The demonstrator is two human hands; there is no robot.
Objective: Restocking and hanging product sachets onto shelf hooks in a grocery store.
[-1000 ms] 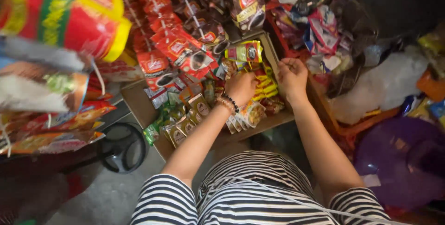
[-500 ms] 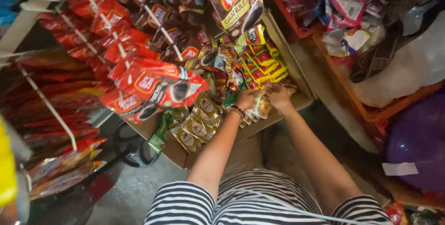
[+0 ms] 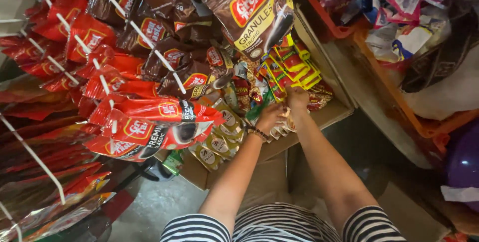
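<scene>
Both my hands reach into a cardboard box (image 3: 333, 115) full of small sachets. My left hand (image 3: 269, 118), with a beaded bracelet at the wrist, and my right hand (image 3: 297, 99) meet over a bundle of pale sachets (image 3: 282, 128) and grip it together. Olive-green sachets (image 3: 219, 142) lie to the left of the hands in the box. Red and yellow sachet strips (image 3: 293, 67) stand behind the hands. Part of the bundle is hidden under my fingers.
Red (image 3: 149, 122) and brown coffee packs (image 3: 254, 12) hang from white wire hooks (image 3: 149, 47) over the box's left side. Orange crates (image 3: 414, 107) with bagged goods stand at right. A purple tub (image 3: 464, 157) sits at the far right. Grey floor (image 3: 149, 207) lies below.
The view has tilted and drawn closer to the hanging packs. My hands have come together over the pale sachets in the box and stay there.
</scene>
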